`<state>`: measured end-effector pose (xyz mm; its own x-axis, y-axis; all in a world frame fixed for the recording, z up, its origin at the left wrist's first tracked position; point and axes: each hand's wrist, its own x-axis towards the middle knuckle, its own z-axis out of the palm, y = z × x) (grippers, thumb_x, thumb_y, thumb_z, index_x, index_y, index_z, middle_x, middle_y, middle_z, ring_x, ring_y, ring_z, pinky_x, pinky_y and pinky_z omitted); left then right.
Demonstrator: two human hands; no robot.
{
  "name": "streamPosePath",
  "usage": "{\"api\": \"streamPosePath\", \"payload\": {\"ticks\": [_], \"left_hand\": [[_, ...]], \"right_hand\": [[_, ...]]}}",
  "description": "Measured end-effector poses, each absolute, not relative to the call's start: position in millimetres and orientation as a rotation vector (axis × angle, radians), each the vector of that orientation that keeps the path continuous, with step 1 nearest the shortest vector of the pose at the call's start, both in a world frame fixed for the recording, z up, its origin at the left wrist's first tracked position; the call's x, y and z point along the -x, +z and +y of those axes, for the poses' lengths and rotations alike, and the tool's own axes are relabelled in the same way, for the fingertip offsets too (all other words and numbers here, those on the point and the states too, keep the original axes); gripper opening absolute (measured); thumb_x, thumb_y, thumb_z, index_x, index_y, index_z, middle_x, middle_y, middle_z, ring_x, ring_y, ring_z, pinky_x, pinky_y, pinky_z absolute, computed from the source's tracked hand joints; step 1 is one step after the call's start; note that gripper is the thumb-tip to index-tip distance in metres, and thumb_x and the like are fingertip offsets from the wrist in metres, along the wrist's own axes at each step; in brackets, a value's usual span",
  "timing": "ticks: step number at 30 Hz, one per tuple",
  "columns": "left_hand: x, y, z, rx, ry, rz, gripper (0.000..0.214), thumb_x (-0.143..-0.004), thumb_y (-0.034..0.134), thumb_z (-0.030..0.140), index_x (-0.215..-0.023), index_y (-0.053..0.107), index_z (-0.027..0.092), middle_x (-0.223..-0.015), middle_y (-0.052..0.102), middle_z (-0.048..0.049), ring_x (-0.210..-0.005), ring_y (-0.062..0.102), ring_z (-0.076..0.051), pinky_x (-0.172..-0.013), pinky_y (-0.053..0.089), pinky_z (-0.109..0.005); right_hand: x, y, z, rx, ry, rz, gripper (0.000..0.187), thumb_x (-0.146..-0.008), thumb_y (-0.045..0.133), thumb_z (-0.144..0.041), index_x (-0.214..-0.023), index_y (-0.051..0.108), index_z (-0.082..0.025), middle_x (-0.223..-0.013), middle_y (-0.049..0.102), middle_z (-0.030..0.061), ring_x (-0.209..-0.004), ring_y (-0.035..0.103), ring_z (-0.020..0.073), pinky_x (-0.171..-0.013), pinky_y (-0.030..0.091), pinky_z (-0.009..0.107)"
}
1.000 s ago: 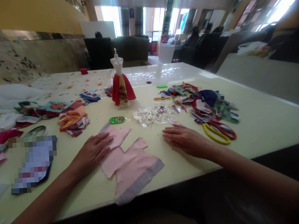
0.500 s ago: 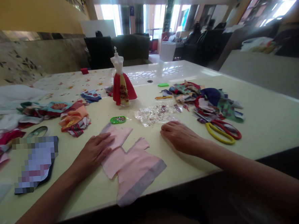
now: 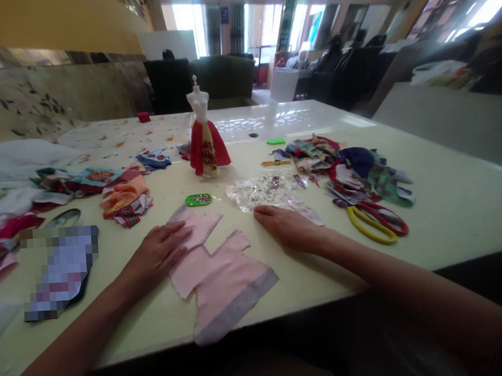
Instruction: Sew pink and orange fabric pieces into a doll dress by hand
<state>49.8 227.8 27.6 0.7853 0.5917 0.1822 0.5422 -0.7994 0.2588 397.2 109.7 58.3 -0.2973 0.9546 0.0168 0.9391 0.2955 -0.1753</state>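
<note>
Pink fabric with a grey border (image 3: 224, 272) lies spread near the table's front edge, notched and cut unevenly. My left hand (image 3: 163, 247) rests flat on its left side, fingers stretched out. Right of the fabric, my right hand (image 3: 287, 226) lies on the table with fingers extended, holding nothing that I can see. Just beyond its fingertips is a clear plastic bag of small pale bits (image 3: 253, 192). A green oval tray with tiny beads (image 3: 198, 200) sits above the fabric. Farther back stands a small white dress form (image 3: 199, 103) wearing a red and gold skirt (image 3: 209, 148).
Scissors with yellow and red handles (image 3: 372, 226) lie at right, beside a heap of fabric scraps (image 3: 317, 153). More scraps (image 3: 124, 198) are at left, near a phone (image 3: 64, 273) and a roll of tape (image 3: 66, 218). A green block (image 3: 276, 141) lies farther back.
My right hand has slid left, its fingers straightening from a more curled pose. A small clear packet beyond it now shows more. The left hand and the pink fabric stay put.
</note>
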Motion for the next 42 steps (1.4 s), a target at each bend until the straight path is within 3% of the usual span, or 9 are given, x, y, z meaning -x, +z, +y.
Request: {"api": "streamPosePath", "payload": {"ticks": [5,9,14,21,25,29,33,38,42], "left_hand": [[-50,28,227,-2.795,0.403,0.89,0.048,-0.101,0.038,0.048,-0.141,0.055,0.028,-0.15,0.05,-0.0082,-0.134,0.049,-0.028,-0.115,0.035,-0.05],[-50,28,226,-2.798,0.395,0.901,0.047,-0.101,0.039,0.048,-0.142,0.054,0.029,-0.151,0.049,-0.0077,-0.135,0.048,-0.029,-0.116,0.034,-0.051],[-52,31,224,-2.793,0.367,0.905,0.047,-0.102,0.037,0.046,-0.142,0.054,0.027,-0.152,0.048,-0.0088,-0.137,0.047,-0.028,-0.116,0.032,-0.05],[-53,33,220,-2.776,0.415,0.902,0.047,-0.102,0.038,0.046,-0.141,0.054,0.025,-0.151,0.049,-0.0093,-0.138,0.046,-0.027,-0.116,0.034,-0.048],[-52,36,217,-2.693,0.558,0.973,0.049,-0.098,0.048,0.049,-0.14,0.052,0.023,-0.156,0.039,-0.0115,-0.14,0.042,-0.028,-0.116,0.036,-0.045],[-50,41,214,-2.703,0.584,0.883,0.027,-0.099,0.05,0.041,-0.109,0.067,0.023,-0.131,0.062,-0.0083,-0.123,0.056,-0.024,-0.116,0.031,-0.049],[-50,47,210,-2.678,0.609,0.74,0.028,-0.1,0.047,0.034,-0.089,0.069,0.02,-0.104,0.069,-0.0067,-0.099,0.062,-0.019,-0.102,0.044,-0.041],[-52,50,205,-2.696,0.689,0.719,0.021,-0.097,0.054,0.033,-0.092,0.07,0.02,-0.108,0.066,-0.0084,-0.101,0.058,-0.02,-0.09,0.049,-0.034],[-51,47,205,-2.767,0.614,0.82,0.019,-0.095,0.056,0.033,-0.095,0.07,0.019,-0.105,0.066,-0.0082,-0.095,0.06,-0.02,-0.085,0.051,-0.034]], "right_hand": [[-380,63,107,1.692,0.175,-2.423,0.045,-0.091,0.041,-0.006,-0.131,0.06,-0.015,-0.144,0.056,0.0152,-0.131,0.055,0.0255,-0.111,0.044,0.043],[-349,65,100,1.276,0.235,-2.659,0.043,-0.095,0.042,-0.012,-0.136,0.056,-0.013,-0.149,0.051,0.0141,-0.139,0.047,0.0219,-0.12,0.032,0.042],[-346,55,116,1.304,0.259,-2.715,0.05,-0.094,0.05,-0.016,-0.142,0.049,-0.004,-0.152,0.045,0.0211,-0.142,0.043,0.0278,-0.119,0.033,0.044],[-363,64,107,1.502,0.075,-2.507,0.041,-0.094,0.043,-0.008,-0.131,0.059,-0.012,-0.144,0.055,0.0181,-0.139,0.046,0.0285,-0.119,0.031,0.053],[-329,65,81,1.282,0.107,-2.508,0.031,-0.097,0.048,-0.022,-0.124,0.062,-0.015,-0.132,0.062,0.0165,-0.128,0.053,0.028,-0.116,0.033,0.052],[-314,62,72,1.147,0.299,-2.597,0.016,-0.095,0.057,-0.031,-0.098,0.067,-0.018,-0.116,0.066,0.0117,-0.114,0.059,0.0243,-0.115,0.033,0.05],[-332,68,73,1.081,0.381,-2.614,0.029,-0.099,0.051,-0.033,-0.077,0.063,-0.019,-0.095,0.066,0.0061,-0.104,0.062,0.0196,-0.118,0.028,0.048],[-348,68,64,1.154,0.328,-2.551,0.02,-0.099,0.05,-0.032,-0.094,0.065,-0.02,-0.111,0.065,0.0109,-0.112,0.06,0.0225,-0.119,0.028,0.05],[-352,65,59,1.179,0.328,-2.534,0.02,-0.099,0.05,-0.031,-0.089,0.064,-0.02,-0.108,0.065,0.0117,-0.105,0.062,0.0222,-0.112,0.038,0.047]]}}
